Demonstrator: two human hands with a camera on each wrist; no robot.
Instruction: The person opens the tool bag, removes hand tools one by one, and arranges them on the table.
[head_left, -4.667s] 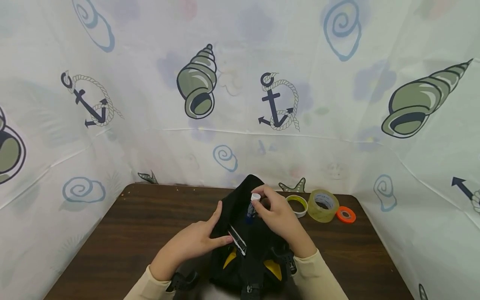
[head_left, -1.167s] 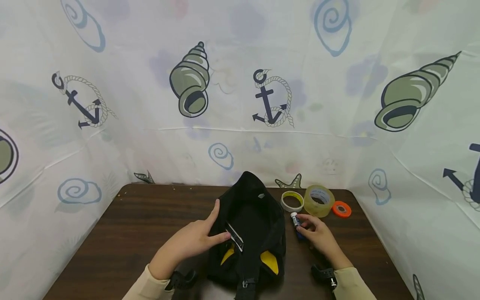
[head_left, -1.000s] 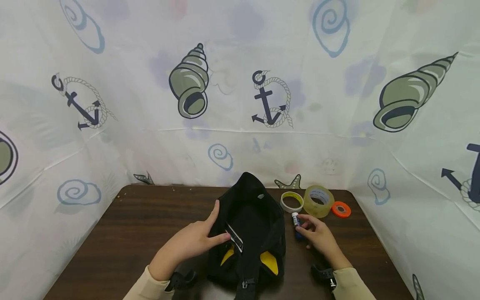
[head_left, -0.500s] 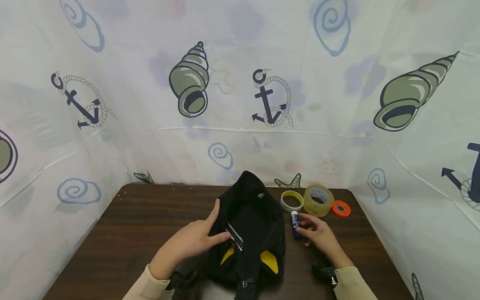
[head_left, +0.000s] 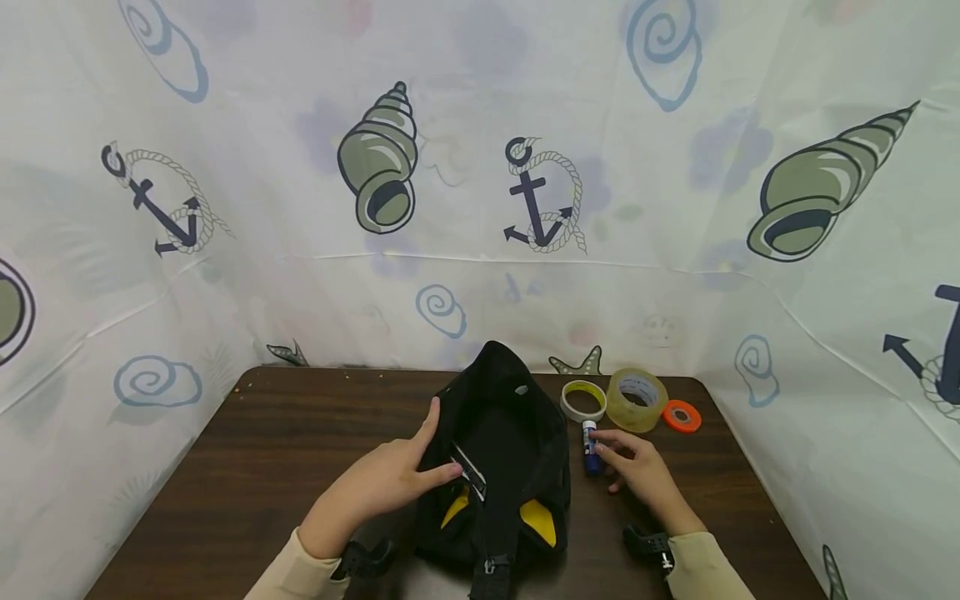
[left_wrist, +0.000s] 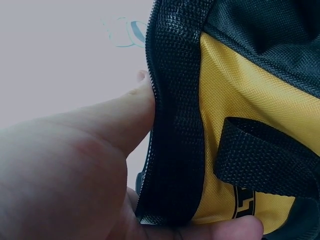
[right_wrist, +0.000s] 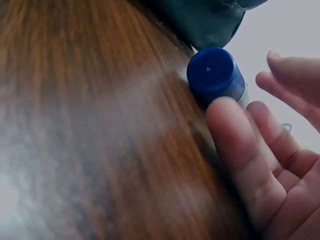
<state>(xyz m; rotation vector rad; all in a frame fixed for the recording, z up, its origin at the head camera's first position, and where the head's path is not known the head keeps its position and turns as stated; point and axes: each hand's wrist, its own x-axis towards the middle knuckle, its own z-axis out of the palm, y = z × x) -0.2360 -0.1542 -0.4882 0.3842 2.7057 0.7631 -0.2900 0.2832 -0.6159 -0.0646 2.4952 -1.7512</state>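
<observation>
A black bag (head_left: 510,442) with yellow panels stands unzipped at the middle of the table, its mouth facing up. My left hand (head_left: 378,487) holds its left edge, with the zipper rim (left_wrist: 172,115) between thumb and fingers in the left wrist view. To the right of the bag a glue stick (head_left: 591,450), blue with a white end, lies on the table, its blue end (right_wrist: 212,75) turned towards the right wrist camera. Right beside it is my right hand (head_left: 637,471), fingers loosely bent and spread; one fingertip is at the blue end.
Behind the glue stick sit a white and yellow tape roll (head_left: 583,414), a wide clear tape roll (head_left: 622,417) and a small orange roll (head_left: 688,427). The brown table (head_left: 300,450) meets a printed cloth wall (head_left: 480,308) at its back edge.
The right hand has carried the glue stick from over the bag to the table on the right. The stick has since turned slightly and the fingers have loosened. The left hand has stayed put.
</observation>
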